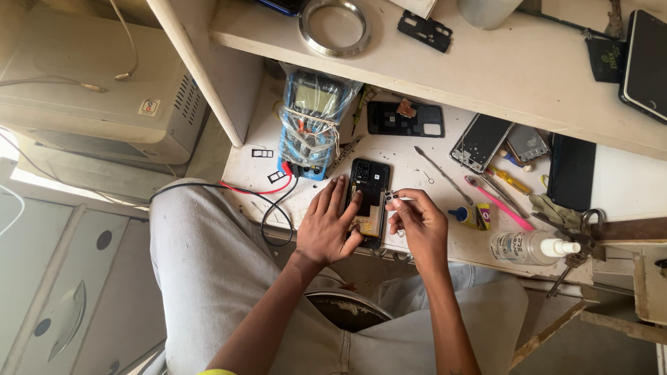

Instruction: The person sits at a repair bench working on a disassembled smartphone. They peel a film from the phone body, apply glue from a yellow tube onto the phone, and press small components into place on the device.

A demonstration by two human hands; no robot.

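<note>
Fingers of my left hand (326, 226) lie spread flat over the lower left part of an opened phone (368, 198), pressing it down against the white workbench (431, 239); they grip nothing, they just pin it. The phone lies back-side up with its cover off, dark inside, near the front edge of the bench and right between my two hands. My right hand (419, 222) sits just beside the phone's right edge, thumb and forefinger pinched together on a small part (391, 196) with dark round openings; it is too small for me to tell exactly what it is.

Behind the phone stands a blue multimeter (310, 125) wrapped in clear plastic, its red and black leads (267, 198) trailing off the bench toward my lap. A black phone back cover (405, 119) lies further back, and another stripped phone frame (481, 142) to the right of it. Near my right hand rest a pink toothbrush (497, 203), a yellow-handled screwdriver (509, 180), a small glue bottle (460, 214) and a clear dropper bottle (529, 246) lying on its side. A metal ring (335, 28) sits on the shelf above.
</note>
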